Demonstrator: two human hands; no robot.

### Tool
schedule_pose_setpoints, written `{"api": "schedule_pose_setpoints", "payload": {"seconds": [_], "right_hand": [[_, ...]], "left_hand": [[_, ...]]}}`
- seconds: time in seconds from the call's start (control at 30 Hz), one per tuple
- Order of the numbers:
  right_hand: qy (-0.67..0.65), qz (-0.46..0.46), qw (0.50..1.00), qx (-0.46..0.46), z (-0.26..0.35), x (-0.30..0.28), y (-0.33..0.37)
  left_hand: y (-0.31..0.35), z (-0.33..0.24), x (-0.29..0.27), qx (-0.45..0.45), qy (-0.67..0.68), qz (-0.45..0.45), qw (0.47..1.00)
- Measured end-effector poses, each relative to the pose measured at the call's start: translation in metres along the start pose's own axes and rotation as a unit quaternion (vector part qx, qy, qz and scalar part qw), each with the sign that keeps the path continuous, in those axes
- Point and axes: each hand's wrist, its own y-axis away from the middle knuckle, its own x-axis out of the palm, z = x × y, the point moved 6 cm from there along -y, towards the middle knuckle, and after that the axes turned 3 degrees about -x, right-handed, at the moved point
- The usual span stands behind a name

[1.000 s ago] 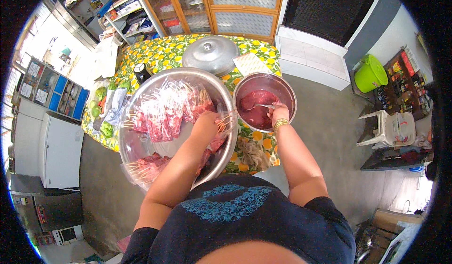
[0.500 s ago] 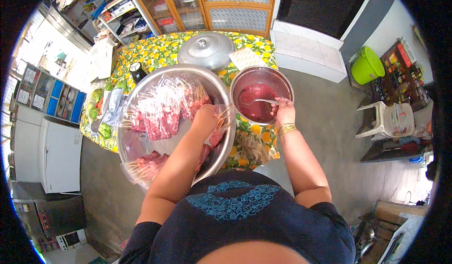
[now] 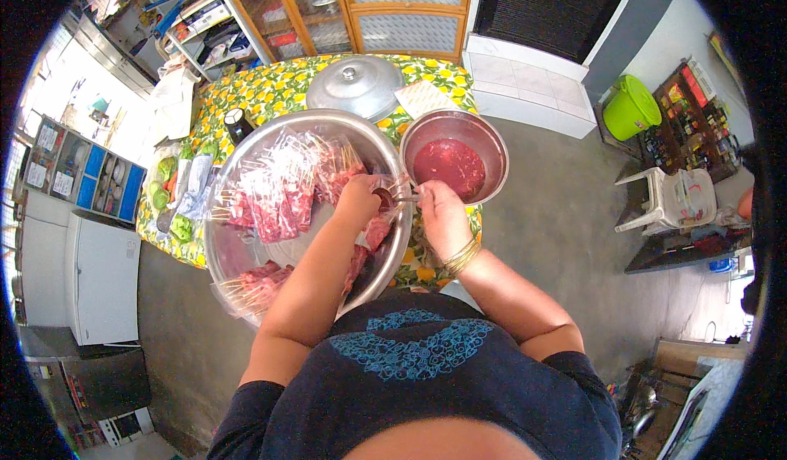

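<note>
A large metal basin [image 3: 397, 251] holds several clear plastic bags of raw red meat on wooden skewers [image 3: 283, 206]. Inside its right side, my left hand [image 3: 358, 201] is closed on the edge of one such plastic bag [image 3: 376, 232]. My right hand [image 3: 443, 216], with bracelets at the wrist, grips a metal ladle [image 3: 407, 200] by its handle. The ladle's bowl is over the basin beside my left fingers, at the bag's mouth. To the right stands a smaller metal bowl [image 3: 497, 144] containing red liquid [image 3: 449, 168]. My fingertips partly hide the bag's opening.
A domed metal lid [image 3: 352, 91] lies behind the basin on the lemon-patterned tablecloth [image 3: 262, 87]. A dark bottle [image 3: 238, 124] and bagged vegetables [image 3: 168, 188] sit at the left. Off to the right are a green bucket [image 3: 631, 109] and a white plastic chair [image 3: 648, 206].
My right hand has brought the ladle left, out of the red liquid and over to the bag in the basin. My left hand has stayed nearly in place.
</note>
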Motion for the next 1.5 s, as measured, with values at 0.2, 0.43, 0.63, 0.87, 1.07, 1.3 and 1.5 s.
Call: {"api": "schedule_pose_setpoints", "payload": {"seconds": [0.2,0.43,0.63,0.87,1.07,1.3,1.5], "right_hand": [[0.028,0.101,0.993,-0.054,0.021,0.011,0.015],[-0.056,-0.024,0.997,0.056,-0.016,0.004,0.006],[-0.291,-0.106,0.924,0.224,-0.078,-0.046,-0.021],[0.225,0.057,0.970,-0.077,-0.095,-0.034,-0.033],[0.341,0.174,0.917,-0.113,-0.106,0.007,-0.004],[0.273,0.191,0.933,-0.139,-0.072,0.007,-0.029],[0.100,0.395,0.879,-0.247,-0.020,0.101,-0.093]], "left_hand": [[0.004,-0.010,-0.007,0.019,-0.017,0.023,0.999],[0.002,0.004,0.000,-0.007,0.012,0.031,0.999],[-0.010,0.030,0.019,0.011,-0.040,0.018,0.999],[-0.003,0.023,0.036,0.018,-0.043,0.027,0.999],[0.040,-0.029,0.036,0.031,-0.225,-0.003,0.974],[0.049,-0.023,0.023,0.084,-0.185,-0.064,0.977],[0.074,-0.010,-0.004,0.061,-0.120,-0.124,0.983]]}}
